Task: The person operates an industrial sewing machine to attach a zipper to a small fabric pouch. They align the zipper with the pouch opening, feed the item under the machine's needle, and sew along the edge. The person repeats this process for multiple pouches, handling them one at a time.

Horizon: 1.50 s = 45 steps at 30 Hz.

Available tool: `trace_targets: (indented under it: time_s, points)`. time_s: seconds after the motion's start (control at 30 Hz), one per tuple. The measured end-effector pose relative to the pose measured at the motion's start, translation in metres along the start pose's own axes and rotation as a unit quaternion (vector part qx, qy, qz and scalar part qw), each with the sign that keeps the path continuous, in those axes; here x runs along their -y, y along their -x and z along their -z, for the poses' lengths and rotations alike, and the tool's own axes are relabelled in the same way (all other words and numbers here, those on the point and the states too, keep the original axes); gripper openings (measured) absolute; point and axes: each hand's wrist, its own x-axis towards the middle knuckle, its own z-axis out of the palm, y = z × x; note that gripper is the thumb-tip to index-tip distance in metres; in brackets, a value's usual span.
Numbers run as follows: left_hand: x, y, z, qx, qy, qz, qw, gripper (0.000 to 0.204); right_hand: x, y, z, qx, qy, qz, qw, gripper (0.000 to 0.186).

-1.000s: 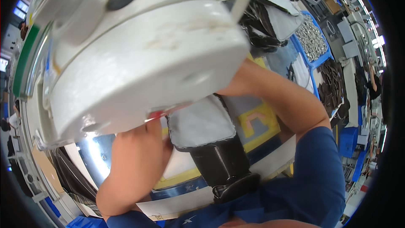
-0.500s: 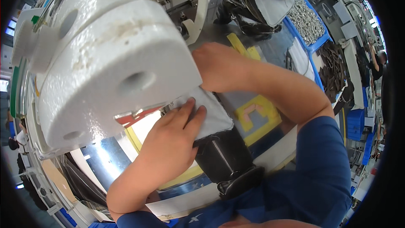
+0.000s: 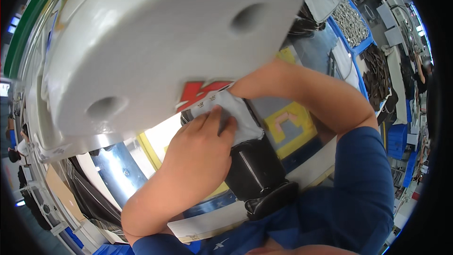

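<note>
A large white sewing machine head (image 3: pixel 179 42) with a red marking fills the upper view. Below it lies a black piece with zippers (image 3: pixel 245 170), topped by grey fabric (image 3: pixel 243 120). My left hand (image 3: pixel 196 151) rests on that fabric with fingers lying flat and slightly bent, near a short metal zipper at the fabric's left edge. My right hand (image 3: pixel 255 80) is at the far edge of the fabric, beside the machine head, its fingertips mostly hidden. Yellow tape (image 3: pixel 295 139) marks the metal work surface right of the fabric.
At upper right are stacked grey and black pieces (image 3: pixel 316 4), a blue tray (image 3: pixel 357 50) of metal hardware and dark cut pieces (image 3: pixel 373 78). A dark striped material (image 3: pixel 92 193) lies at lower left. Co-workers (image 3: pixel 420 73) appear at the far right and far left.
My left hand's fingers have come up onto the grey fabric and shifted slightly right. The view has shifted, so the machine head now looms larger over my hands.
</note>
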Motion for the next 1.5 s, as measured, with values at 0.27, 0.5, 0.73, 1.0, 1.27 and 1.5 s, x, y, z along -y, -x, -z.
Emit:
trace_targets:
  time_s: [0.27,0.5,0.73,1.0,1.27,1.5]
  points:
    - [-0.001,0.0,0.002,0.03,0.014,0.025,0.999,0.061,0.012,0.005,0.009,-0.005,0.001,-0.004,1.0,0.021]
    - [-0.003,0.0,0.001,0.037,0.009,0.032,0.999,0.061,0.016,0.011,0.007,-0.074,0.002,0.013,0.997,0.02]
    - [-0.004,0.001,-0.007,-0.027,-0.019,0.017,0.999,0.049,0.022,0.011,0.013,-0.005,-0.01,-0.047,0.999,0.022]
    - [-0.02,-0.001,-0.024,-0.054,-0.077,0.07,0.993,0.064,0.019,0.004,0.013,-0.002,0.035,-0.015,0.999,0.027]
    - [-0.021,0.003,-0.023,-0.016,-0.094,0.068,0.993,0.062,0.009,0.002,0.001,-0.04,0.032,0.061,0.997,0.033]
    - [-0.016,0.001,-0.026,-0.039,-0.09,0.025,0.995,0.071,0.0,0.003,0.011,-0.02,0.034,0.034,0.999,0.021]
